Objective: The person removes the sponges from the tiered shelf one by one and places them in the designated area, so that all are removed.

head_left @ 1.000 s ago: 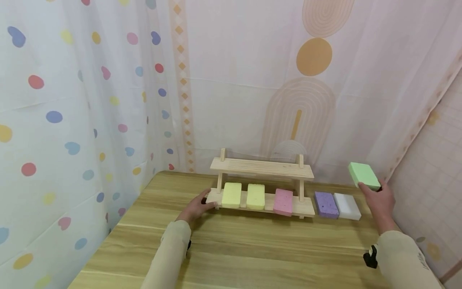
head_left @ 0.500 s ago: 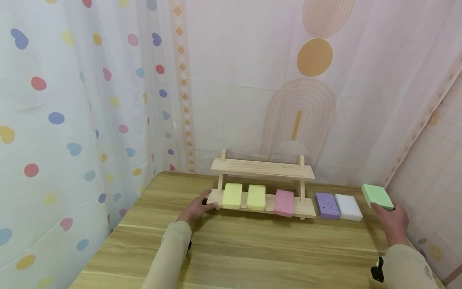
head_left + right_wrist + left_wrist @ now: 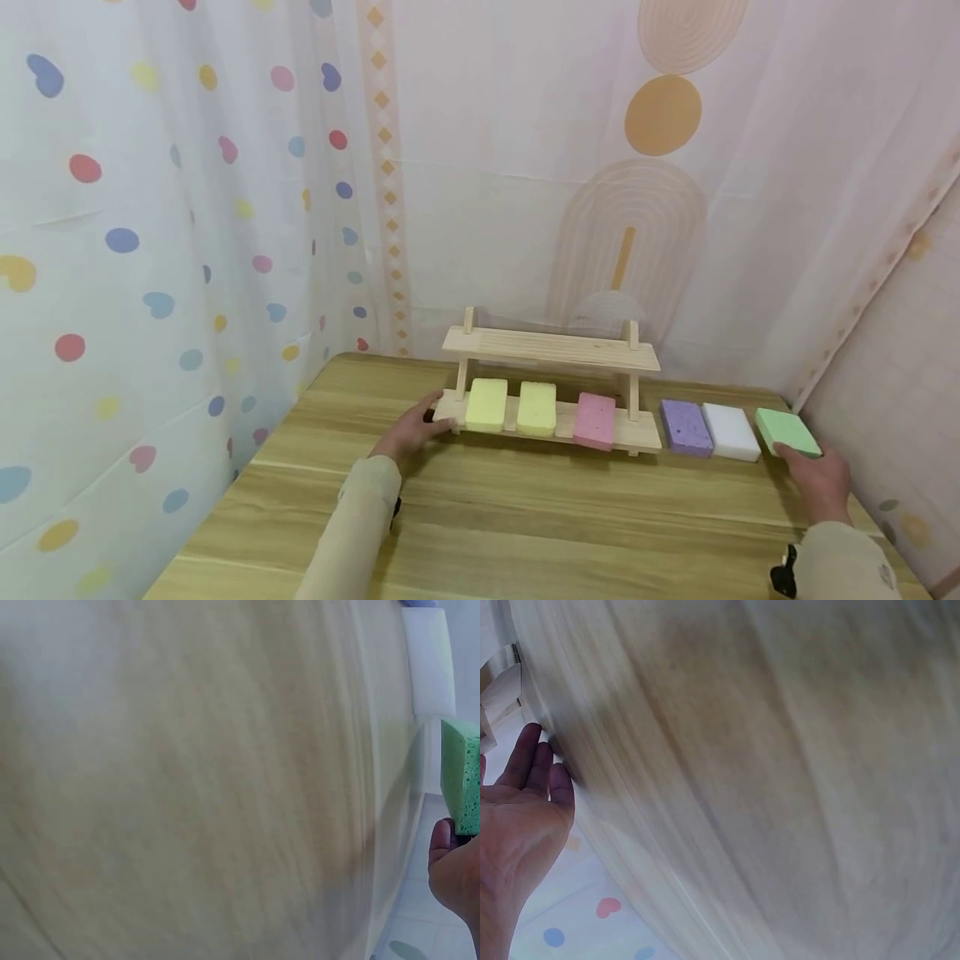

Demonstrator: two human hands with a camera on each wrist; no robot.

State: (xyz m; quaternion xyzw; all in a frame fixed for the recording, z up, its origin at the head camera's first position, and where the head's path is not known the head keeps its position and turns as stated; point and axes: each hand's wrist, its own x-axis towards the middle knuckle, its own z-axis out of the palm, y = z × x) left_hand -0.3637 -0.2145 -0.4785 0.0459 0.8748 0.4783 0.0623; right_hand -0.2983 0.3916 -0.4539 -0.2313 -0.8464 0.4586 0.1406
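My right hand [image 3: 821, 485] pinches the near end of a light green sponge [image 3: 786, 432], low over the table at the far right. The right wrist view shows the porous face of this green sponge [image 3: 463, 776] above the fingers. My left hand [image 3: 408, 429] holds the left end of a two-tier wooden rack [image 3: 555, 346], thumb in front and fingers behind. On the lower tier rest two yellow sponges, a left one [image 3: 487, 405] and a right one [image 3: 537, 409], plus a pink sponge [image 3: 595, 422]. A purple sponge [image 3: 686, 427] and a white sponge [image 3: 731, 432] lie right of the rack.
The wood-grain table [image 3: 570, 525] extends toward me in front of the rack. A patterned curtain [image 3: 480, 225] hangs behind it, with a dotted curtain [image 3: 180, 275] along the left and another hanging [image 3: 900, 358] close by the right hand.
My right hand has lowered the green sponge and moved it right, beside the white sponge. The left hand stays at the rack's end.
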